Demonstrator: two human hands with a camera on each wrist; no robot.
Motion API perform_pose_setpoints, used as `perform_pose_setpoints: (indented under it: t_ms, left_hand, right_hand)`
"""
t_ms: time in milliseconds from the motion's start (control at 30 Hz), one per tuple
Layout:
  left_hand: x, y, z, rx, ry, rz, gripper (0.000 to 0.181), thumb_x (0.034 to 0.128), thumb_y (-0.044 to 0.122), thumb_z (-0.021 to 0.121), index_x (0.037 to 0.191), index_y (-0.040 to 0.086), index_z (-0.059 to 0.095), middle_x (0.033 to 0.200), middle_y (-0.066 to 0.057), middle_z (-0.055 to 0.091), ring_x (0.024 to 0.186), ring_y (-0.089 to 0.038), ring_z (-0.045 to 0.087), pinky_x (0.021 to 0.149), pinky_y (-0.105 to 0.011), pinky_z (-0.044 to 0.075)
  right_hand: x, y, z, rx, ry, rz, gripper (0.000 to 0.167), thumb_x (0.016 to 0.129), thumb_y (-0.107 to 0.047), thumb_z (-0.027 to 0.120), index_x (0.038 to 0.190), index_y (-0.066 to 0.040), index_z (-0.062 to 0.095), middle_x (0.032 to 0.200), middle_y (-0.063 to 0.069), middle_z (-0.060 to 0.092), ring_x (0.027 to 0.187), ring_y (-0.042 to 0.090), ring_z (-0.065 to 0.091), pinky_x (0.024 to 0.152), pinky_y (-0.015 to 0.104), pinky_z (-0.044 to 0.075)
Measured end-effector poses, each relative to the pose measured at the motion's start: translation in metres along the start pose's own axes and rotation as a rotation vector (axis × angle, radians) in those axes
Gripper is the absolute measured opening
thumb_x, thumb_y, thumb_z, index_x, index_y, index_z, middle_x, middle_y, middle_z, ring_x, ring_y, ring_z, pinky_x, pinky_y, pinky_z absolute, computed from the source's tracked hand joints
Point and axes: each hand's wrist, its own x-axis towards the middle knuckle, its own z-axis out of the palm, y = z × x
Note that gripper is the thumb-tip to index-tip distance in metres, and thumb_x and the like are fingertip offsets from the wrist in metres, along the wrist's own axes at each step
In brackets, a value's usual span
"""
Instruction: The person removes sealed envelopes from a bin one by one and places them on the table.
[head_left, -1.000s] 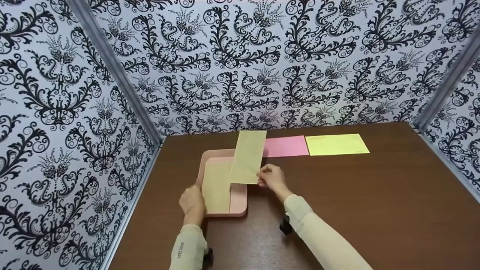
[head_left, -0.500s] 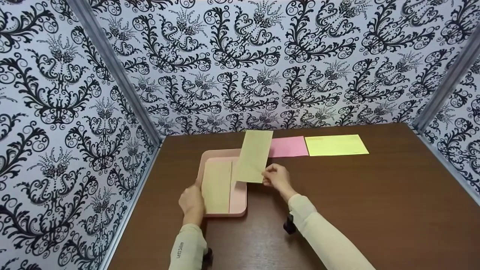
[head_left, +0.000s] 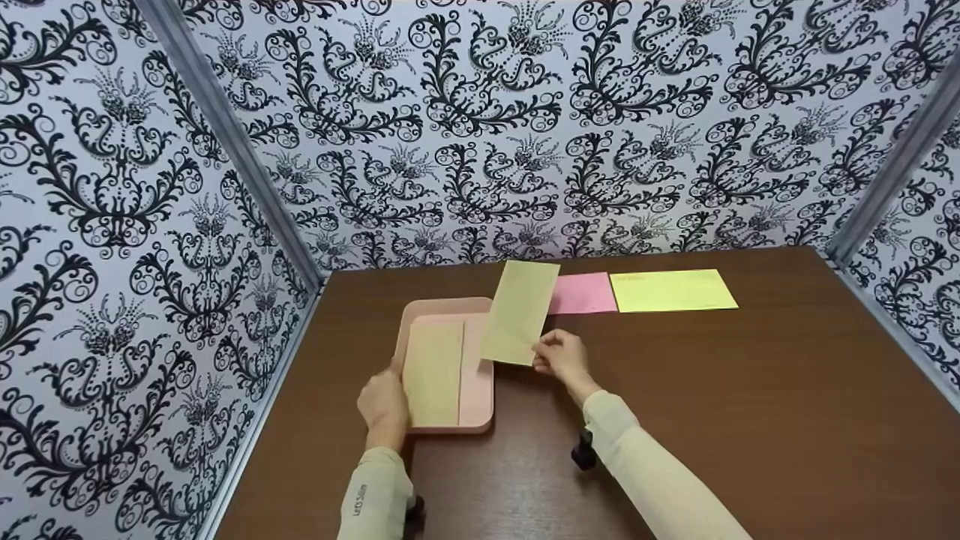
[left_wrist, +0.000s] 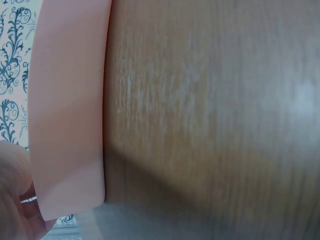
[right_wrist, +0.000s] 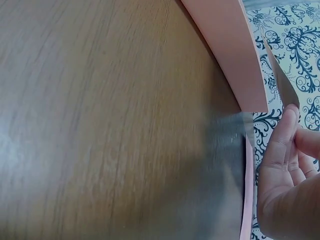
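A pale tan paper envelope [head_left: 520, 313] is held up over the right edge of the pink tray [head_left: 478, 397]. My right hand [head_left: 564, 355] pinches it at its lower right corner between thumb and fingers, and the right wrist view shows the envelope [right_wrist: 283, 82] nearly edge-on. Inside the tray, along its left side, lies more tan envelope paper [head_left: 435, 375]; how many pieces cannot be told. My left hand [head_left: 384, 403] grips the tray's left wall, its fingertips hidden from the head view. In the left wrist view, part of that hand [left_wrist: 15, 192] shows at the tray's wall [left_wrist: 67, 110].
A pink envelope [head_left: 585, 293] lies flat at the back of the brown table [head_left: 712, 397], partly covered from view by the held envelope. Right beside it lies a yellow envelope [head_left: 673, 290]. Patterned wall panels [head_left: 495, 135] stand behind and at the sides.
My right hand has moved a little to the right with the tan envelope, which now tilts more and uncovers more of the tray. The left hand and the tray have stayed in place.
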Motion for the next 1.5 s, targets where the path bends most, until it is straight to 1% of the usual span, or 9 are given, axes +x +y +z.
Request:
perform_pose_setpoints:
  t_ms: [100, 267, 367, 500, 600, 833, 1067, 1267, 1500]
  left_hand:
    - [0.0, 0.0, 0.0, -0.002, 0.001, 0.003, 0.018, 0.0921, 0.001, 0.057, 0.091, -0.001, 0.075, 0.08, -0.025, 0.073, 0.07, -0.041, 0.071, 0.057, -0.052, 0.055]
    - [0.001, -0.001, 0.0, -0.001, -0.005, 0.005, 0.02, 0.0945, 0.003, 0.056, 0.097, 0.002, 0.075, 0.081, -0.025, 0.073, 0.07, -0.042, 0.071, 0.057, -0.052, 0.054]
    - [0.001, -0.001, -0.001, 0.004, -0.038, 0.003, 0.019, 0.0935, 0.001, 0.057, 0.097, 0.001, 0.076, 0.082, -0.024, 0.074, 0.071, -0.04, 0.071, 0.056, -0.051, 0.055]
    - [0.003, -0.002, -0.002, 0.002, -0.077, 0.002, 0.017, 0.0916, -0.002, 0.059, 0.097, 0.0, 0.076, 0.083, -0.023, 0.074, 0.072, -0.039, 0.072, 0.057, -0.05, 0.055]
    - [0.003, -0.002, -0.002, -0.005, -0.08, 0.0, 0.019, 0.0918, -0.002, 0.059, 0.099, 0.002, 0.076, 0.084, -0.023, 0.075, 0.072, -0.039, 0.072, 0.057, -0.05, 0.055]
    - [0.002, -0.002, -0.002, -0.024, -0.071, 0.001, 0.021, 0.0917, 0.0, 0.059, 0.103, 0.005, 0.076, 0.085, -0.023, 0.074, 0.073, -0.04, 0.072, 0.057, -0.052, 0.054]
    - [0.002, -0.002, -0.002, -0.017, -0.073, -0.006, 0.019, 0.0927, 0.0, 0.057, 0.097, 0.001, 0.075, 0.085, -0.024, 0.074, 0.073, -0.04, 0.072, 0.058, -0.051, 0.055]
    - [0.002, -0.002, -0.002, -0.007, -0.078, -0.004, 0.02, 0.0923, -0.001, 0.057, 0.101, 0.003, 0.075, 0.085, -0.023, 0.074, 0.073, -0.039, 0.072, 0.057, -0.051, 0.054]
    - [0.001, 0.0, -0.004, 0.015, -0.082, -0.007, 0.014, 0.0907, -0.002, 0.061, 0.088, -0.004, 0.074, 0.083, -0.023, 0.074, 0.072, -0.038, 0.072, 0.056, -0.049, 0.055]
  right_hand:
    - [0.001, 0.002, -0.002, 0.02, 0.015, 0.008, 0.005, 0.089, 0.003, 0.064, 0.091, 0.004, 0.059, 0.065, 0.004, 0.062, 0.053, 0.008, 0.062, 0.053, 0.022, 0.055]
    - [0.001, 0.007, -0.003, 0.062, 0.044, 0.015, 0.005, 0.09, 0.004, 0.063, 0.092, 0.005, 0.058, 0.065, 0.004, 0.061, 0.053, 0.009, 0.062, 0.054, 0.022, 0.056]
    - [0.0, 0.009, -0.003, 0.075, 0.055, 0.013, 0.004, 0.09, 0.005, 0.062, 0.091, 0.004, 0.058, 0.065, 0.004, 0.061, 0.052, 0.009, 0.062, 0.053, 0.022, 0.055]
    - [-0.001, 0.011, -0.004, 0.096, 0.062, 0.004, 0.005, 0.091, 0.004, 0.062, 0.09, 0.001, 0.058, 0.066, 0.005, 0.063, 0.053, 0.009, 0.061, 0.054, 0.023, 0.055]
    - [-0.002, 0.013, -0.004, 0.121, 0.066, -0.001, 0.006, 0.091, 0.004, 0.061, 0.09, 0.001, 0.057, 0.068, 0.005, 0.064, 0.053, 0.01, 0.062, 0.055, 0.024, 0.056]
    - [-0.003, 0.017, -0.012, 0.141, 0.08, -0.011, 0.005, 0.092, 0.004, 0.061, 0.093, 0.004, 0.056, 0.071, 0.005, 0.066, 0.057, 0.01, 0.064, 0.057, 0.025, 0.057]
    - [-0.001, 0.018, -0.021, 0.166, 0.1, 0.018, 0.007, 0.093, 0.003, 0.061, 0.095, 0.005, 0.054, 0.071, 0.004, 0.065, 0.057, 0.009, 0.064, 0.058, 0.025, 0.057]
    - [0.001, 0.017, -0.03, 0.18, 0.106, 0.023, 0.009, 0.093, 0.002, 0.061, 0.097, 0.005, 0.054, 0.071, 0.003, 0.063, 0.057, 0.009, 0.063, 0.056, 0.022, 0.056]
    - [0.004, 0.018, -0.041, 0.181, 0.115, 0.003, 0.007, 0.093, 0.004, 0.06, 0.095, 0.005, 0.053, 0.068, 0.001, 0.065, 0.055, 0.007, 0.064, 0.055, 0.021, 0.056]
